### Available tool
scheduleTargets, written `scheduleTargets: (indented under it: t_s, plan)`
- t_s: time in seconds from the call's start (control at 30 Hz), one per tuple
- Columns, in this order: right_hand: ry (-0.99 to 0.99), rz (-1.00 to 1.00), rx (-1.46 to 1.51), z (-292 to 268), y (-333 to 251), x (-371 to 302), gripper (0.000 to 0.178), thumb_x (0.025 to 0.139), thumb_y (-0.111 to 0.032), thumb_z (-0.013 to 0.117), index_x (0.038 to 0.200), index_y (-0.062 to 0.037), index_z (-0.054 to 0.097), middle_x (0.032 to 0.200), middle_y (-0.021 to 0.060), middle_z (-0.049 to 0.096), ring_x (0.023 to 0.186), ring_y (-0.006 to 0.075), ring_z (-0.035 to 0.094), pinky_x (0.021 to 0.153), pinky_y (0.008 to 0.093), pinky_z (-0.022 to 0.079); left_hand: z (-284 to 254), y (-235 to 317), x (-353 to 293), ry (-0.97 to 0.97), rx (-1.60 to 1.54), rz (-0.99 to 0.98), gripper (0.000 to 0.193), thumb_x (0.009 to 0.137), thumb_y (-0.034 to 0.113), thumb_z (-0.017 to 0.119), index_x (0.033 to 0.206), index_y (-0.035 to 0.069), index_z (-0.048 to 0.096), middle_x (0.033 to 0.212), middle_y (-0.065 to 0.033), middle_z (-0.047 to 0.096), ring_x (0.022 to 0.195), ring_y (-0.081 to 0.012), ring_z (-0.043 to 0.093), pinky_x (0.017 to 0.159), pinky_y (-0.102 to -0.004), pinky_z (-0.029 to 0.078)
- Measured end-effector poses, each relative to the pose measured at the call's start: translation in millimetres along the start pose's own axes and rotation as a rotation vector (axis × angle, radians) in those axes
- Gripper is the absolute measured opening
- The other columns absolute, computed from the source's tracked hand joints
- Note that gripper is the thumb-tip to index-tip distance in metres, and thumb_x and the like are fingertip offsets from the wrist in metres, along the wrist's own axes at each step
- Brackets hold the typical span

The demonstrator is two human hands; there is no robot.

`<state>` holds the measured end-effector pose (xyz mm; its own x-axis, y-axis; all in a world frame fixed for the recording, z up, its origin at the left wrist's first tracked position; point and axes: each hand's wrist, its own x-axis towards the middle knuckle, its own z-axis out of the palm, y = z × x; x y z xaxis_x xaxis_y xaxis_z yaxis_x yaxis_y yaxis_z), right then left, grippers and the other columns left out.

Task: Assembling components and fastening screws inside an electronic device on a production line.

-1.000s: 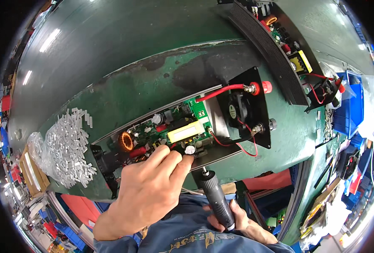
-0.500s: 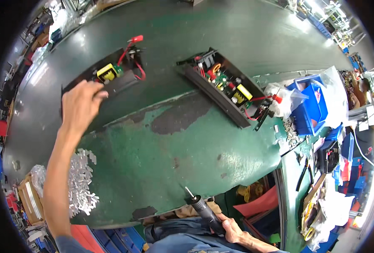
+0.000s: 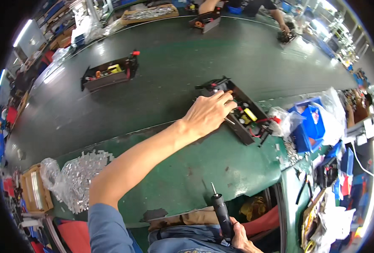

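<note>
My left hand (image 3: 210,110) reaches across to a long black open-topped housing (image 3: 246,134), with its fingers bent over the near wall. Inside that housing are a circuit board and a yellow-wrapped transformer (image 3: 250,114); a red connector (image 3: 276,120) on wires sticks out at its right end. The hand hides part of the left end. Low in front of my body, my right hand (image 3: 239,236) is wrapped round a black electric screwdriver (image 3: 222,216), its bit pointing up and away from me. A second similar housing (image 3: 109,80) lies apart at the far left.
Small silvery pieces (image 3: 85,173) lie heaped at the left of the green bench (image 3: 182,173). Blue bins (image 3: 307,126) and clear plastic bags stand at the right. Across the dark surface, another person's hand (image 3: 284,28) touches a dark part, near another housing (image 3: 206,23).
My left hand has moved from the left housing to the right one. The view has shifted, showing more of the far side. My right hand still holds the screwdriver, now more upright.
</note>
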<state>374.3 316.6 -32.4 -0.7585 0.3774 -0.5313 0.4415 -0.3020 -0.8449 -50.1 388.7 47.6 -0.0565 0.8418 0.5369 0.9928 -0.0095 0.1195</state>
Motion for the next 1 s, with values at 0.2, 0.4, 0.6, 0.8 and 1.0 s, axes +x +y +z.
scheduleTargets:
  t_s: [0.2,0.4,0.6,0.8,1.0]
  plan:
    - [0.043,-0.107,0.003,0.5,-9.4,-5.8,0.087,0.102,-0.072,0.024,0.137,0.0033,0.049,0.088,0.0055,0.065,0.079,0.0132,0.059,0.072,0.0298,0.048,19.8,-21.2,14.7,-0.122,0.012,0.390,0.002,0.081,0.011,0.068,0.080,0.010,0.067,0.086,-0.0015,0.063,0.093,-0.0158,0.063,0.063,-0.0299,0.059]
    - [0.300,-0.218,0.190,-11.5,1.5,-13.6,0.092,0.088,-0.086,0.033,0.125,-0.0035,0.052,0.084,0.0091,0.064,0.068,0.0168,0.059,0.062,0.0295,0.047,-39.2,-33.4,-42.9,-0.171,0.080,0.654,0.005,0.080,0.016,0.066,0.079,0.014,0.062,0.085,0.0056,0.057,0.090,-0.0111,0.062,0.058,-0.0251,0.054]
    - [0.354,-0.130,-0.031,-41.4,-58.1,2.8,0.058,0.099,-0.047,0.062,0.136,-0.0056,0.048,0.084,0.0050,0.059,0.070,0.0131,0.056,0.063,0.0297,0.048,-128.7,-45.4,-116.9,-0.140,0.224,0.261,0.006,0.084,0.017,0.068,0.086,0.012,0.070,0.099,0.0010,0.069,0.097,-0.0170,0.068,0.064,-0.0280,0.057]
    - [0.691,-0.561,-0.815,-49.1,-113.5,92.4,0.047,0.094,-0.014,0.070,0.137,-0.0032,0.054,0.102,0.0139,0.065,0.093,0.0268,0.065,0.083,0.0364,0.051,-147.2,-6.9,-140.0,-0.647,-0.294,-0.815,0.037,0.094,0.034,0.071,0.111,0.002,0.072,0.100,-0.0184,0.075,0.092,-0.0313,0.073,0.083,-0.0397,0.055]
    - [0.518,-0.894,-0.910,6.9,-154.8,122.8,0.045,0.088,-0.003,0.073,0.131,-0.0018,0.059,0.122,0.0205,0.058,0.109,0.0379,0.058,0.097,0.0445,0.047,-144.0,-4.2,-142.2,-0.712,-0.272,-0.688,0.023,0.091,0.019,0.065,0.092,-0.004,0.064,0.079,-0.0233,0.067,0.079,-0.0415,0.066,0.075,-0.0488,0.049]
